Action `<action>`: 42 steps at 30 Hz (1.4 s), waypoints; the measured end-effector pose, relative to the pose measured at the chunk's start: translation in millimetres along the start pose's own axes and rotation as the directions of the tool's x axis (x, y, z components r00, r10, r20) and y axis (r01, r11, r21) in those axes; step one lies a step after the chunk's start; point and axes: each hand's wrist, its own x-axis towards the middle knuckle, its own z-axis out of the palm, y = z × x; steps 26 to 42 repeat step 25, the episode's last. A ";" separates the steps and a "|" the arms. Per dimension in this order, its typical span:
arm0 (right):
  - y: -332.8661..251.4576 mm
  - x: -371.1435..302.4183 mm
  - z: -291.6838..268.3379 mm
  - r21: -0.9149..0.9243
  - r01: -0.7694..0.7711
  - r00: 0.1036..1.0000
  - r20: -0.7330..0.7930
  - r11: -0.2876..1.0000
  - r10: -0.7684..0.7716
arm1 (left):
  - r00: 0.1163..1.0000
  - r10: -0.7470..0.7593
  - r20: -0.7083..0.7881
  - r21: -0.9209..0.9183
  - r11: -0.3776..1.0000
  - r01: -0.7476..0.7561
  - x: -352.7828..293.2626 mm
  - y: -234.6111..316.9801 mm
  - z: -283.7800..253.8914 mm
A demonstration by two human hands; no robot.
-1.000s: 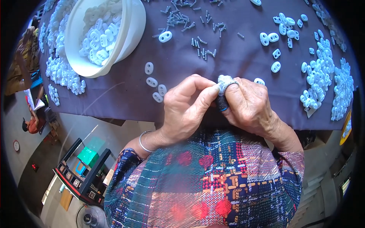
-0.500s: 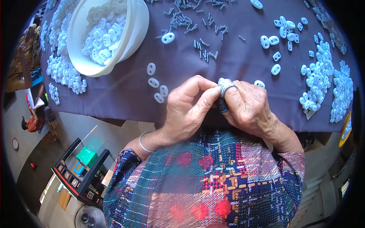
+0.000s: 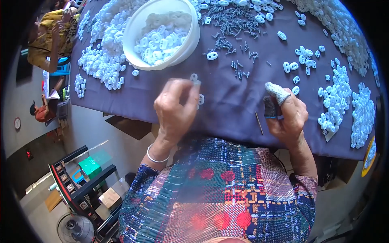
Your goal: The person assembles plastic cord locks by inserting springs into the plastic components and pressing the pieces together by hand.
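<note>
My left hand (image 3: 176, 109) is over the table, fingers bent and smeared by motion. Its fingertips are beside a few white oval two-hole plastic pieces (image 3: 201, 99), and the hand partly hides them. Whether it grips one cannot be made out. To the right, my right hand (image 3: 289, 115) is just above the cloth. A whitish wrap covers its index finger and a black cover its thumb, with a gap between the two tips and nothing visible there. A thin brown stick (image 3: 259, 123) lies to the left of that thumb.
A white tub (image 3: 190, 44) of similar pieces stands at the back left. Small metal springs (image 3: 239, 24) are scattered at the back middle. Heaps of white pieces (image 3: 338, 95) lie right, with more (image 3: 103, 65) at left. The dark tablecloth (image 3: 231, 109) ends near my body.
My hands, together at a small spot half a second ago, are now apart: the left went to the loose two-hole pieces, the right moved rightward. The view has shifted, and the brown stick now shows.
</note>
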 end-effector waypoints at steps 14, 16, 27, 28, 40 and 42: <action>10.0 -13.0 5.1 -0.024 -0.021 0.995 0.101 0.999 0.023 | 0.957 0.270 0.108 0.364 0.885 -0.291 52.5 1.6 46.2; 8.2 -13.7 3.9 -0.028 -0.030 0.994 0.103 0.999 0.033 | 0.941 0.300 0.158 0.248 0.910 -0.332 52.0 0.8 48.8; 12.2 -14.4 -0.6 -0.034 -0.053 0.995 0.082 0.998 0.055 | 0.896 0.364 0.256 -0.032 0.929 -0.368 -0.5 21.7 40.7; 12.2 -14.4 -0.6 -0.034 -0.053 0.995 0.082 0.998 0.055 | 0.896 0.364 0.256 -0.032 0.929 -0.368 -0.5 21.7 40.7; 12.2 -14.4 -0.6 -0.034 -0.053 0.995 0.082 0.998 0.055 | 0.896 0.364 0.256 -0.032 0.929 -0.368 -0.5 21.7 40.7; 12.2 -14.4 -0.6 -0.034 -0.053 0.995 0.082 0.998 0.055 | 0.896 0.364 0.256 -0.032 0.929 -0.368 -0.5 21.7 40.7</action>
